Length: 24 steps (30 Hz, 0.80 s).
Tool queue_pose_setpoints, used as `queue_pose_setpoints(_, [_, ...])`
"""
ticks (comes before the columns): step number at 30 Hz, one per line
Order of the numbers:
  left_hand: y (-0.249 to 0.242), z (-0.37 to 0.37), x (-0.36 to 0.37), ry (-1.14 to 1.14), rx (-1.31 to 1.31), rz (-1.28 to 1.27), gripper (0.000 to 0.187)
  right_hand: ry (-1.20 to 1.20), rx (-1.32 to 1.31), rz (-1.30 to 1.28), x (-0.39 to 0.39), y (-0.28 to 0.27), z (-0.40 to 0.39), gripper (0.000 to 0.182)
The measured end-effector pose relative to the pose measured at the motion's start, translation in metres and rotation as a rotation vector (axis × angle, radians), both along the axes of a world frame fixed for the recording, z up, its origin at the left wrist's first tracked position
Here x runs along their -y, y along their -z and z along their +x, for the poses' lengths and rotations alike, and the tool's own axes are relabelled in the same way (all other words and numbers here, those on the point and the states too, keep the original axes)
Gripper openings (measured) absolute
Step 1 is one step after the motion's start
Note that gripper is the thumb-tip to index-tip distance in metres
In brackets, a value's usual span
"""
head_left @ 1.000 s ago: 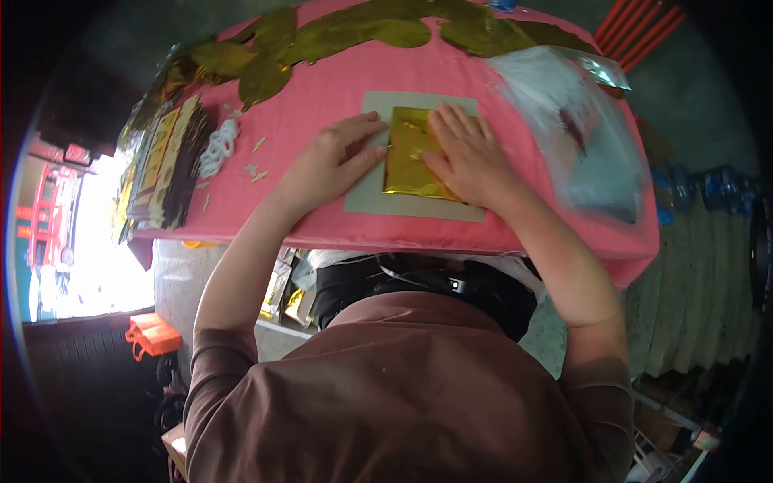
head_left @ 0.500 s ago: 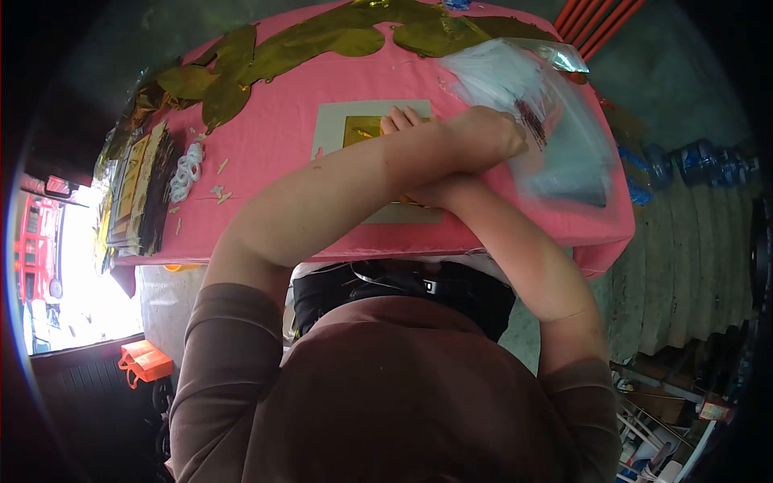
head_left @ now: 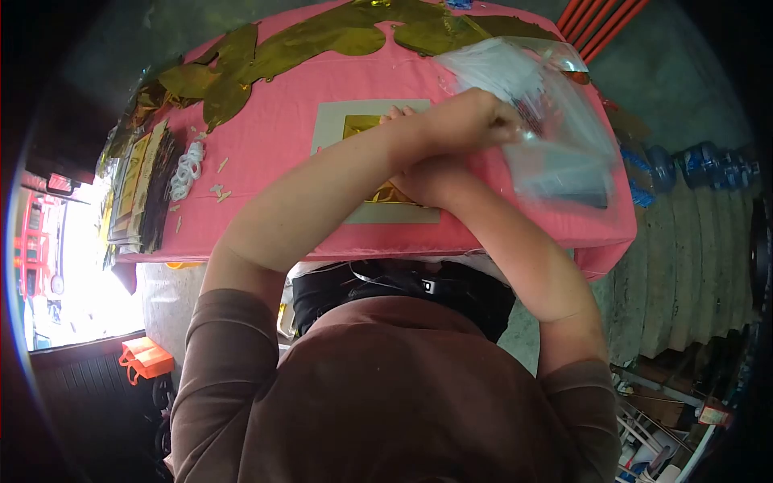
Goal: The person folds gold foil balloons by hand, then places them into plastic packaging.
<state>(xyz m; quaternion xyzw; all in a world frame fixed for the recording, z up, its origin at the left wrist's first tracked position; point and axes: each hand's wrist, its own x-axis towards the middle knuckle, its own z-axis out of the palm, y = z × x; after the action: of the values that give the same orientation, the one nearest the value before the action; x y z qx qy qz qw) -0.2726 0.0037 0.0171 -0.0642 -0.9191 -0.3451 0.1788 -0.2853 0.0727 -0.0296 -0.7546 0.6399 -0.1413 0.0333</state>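
Note:
My left arm crosses over my right one. At the right of the table my left hand (head_left: 498, 121) is closed, its fingertips pinching the edge of a clear plastic bag (head_left: 564, 165) in a loose pile. My right hand (head_left: 431, 181) lies flat, partly hidden under my left forearm, with its fingertips showing beyond it. It rests on a shiny gold sheet (head_left: 361, 126) that lies on a grey board (head_left: 330, 121). The forearm covers much of the sheet and board.
Gold leaf-shaped pieces (head_left: 314, 56) line the far edge of the pink-covered table (head_left: 282, 105). At the left stand a stack of cards (head_left: 137, 193), a white coiled cord (head_left: 187, 171) and small scraps (head_left: 219, 191). Blue bottles (head_left: 700, 161) are beyond the right edge.
My left hand has moved a little up and left, and the bag film near its fingers has shifted. My right hand has slid slightly left on the sheet.

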Motion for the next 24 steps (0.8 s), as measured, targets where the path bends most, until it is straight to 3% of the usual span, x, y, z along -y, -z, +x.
queue_pose_setpoints(2, [-0.01,0.001,0.0,-0.048,-0.109,0.314,0.016,-0.001,0.057,0.012,-0.002,-0.011,0.003,0.061])
queue_pose_setpoints(4, [-0.03,0.01,0.001,-0.013,-0.147,0.439,0.017,0.063,-0.018,0.231,-0.004,-0.024,0.005,0.058])
queue_pose_setpoints(5, [-0.042,0.016,0.002,0.025,-0.18,0.566,0.018,0.064,-0.022,0.229,-0.003,-0.018,0.004,0.058])
queue_pose_setpoints(6, [-0.053,0.027,0.002,-0.035,-0.241,0.558,0.015,0.052,-0.038,0.048,-0.002,-0.006,0.003,0.058])
queue_pose_setpoints(7, [-0.064,0.04,0.003,-0.097,-0.3,0.55,0.013,0.038,-0.052,-0.134,-0.001,-0.002,0.003,0.057])
queue_pose_setpoints(9, [-0.079,0.071,0.014,-0.231,-0.429,0.419,0.014,0.061,-0.047,-0.124,-0.001,0.002,0.003,0.058])
queue_pose_setpoints(11, [-0.09,0.113,0.022,-0.445,-0.435,0.166,0.013,0.075,-0.037,-0.117,0.0,0.003,0.004,0.059])
queue_pose_setpoints(14, [-0.079,0.174,0.038,-0.55,-0.37,-0.045,0.014,0.074,-0.026,-0.109,0.001,0.004,0.004,0.059])
queue_pose_setpoints(16, [-0.068,0.213,0.046,-0.594,-0.137,-0.221,0.013,0.078,-0.034,-0.082,0.0,-0.002,0.003,0.06])
queue_pose_setpoints(19, [-0.049,0.262,0.05,-0.682,-0.004,-0.282,0.017,0.087,-0.032,-0.043,-0.001,-0.004,0.004,0.06])
queue_pose_setpoints(24, [-0.032,0.32,0.054,-0.764,0.345,-0.192,0.026,0.075,-0.052,-0.036,-0.001,-0.004,0.003,0.061])
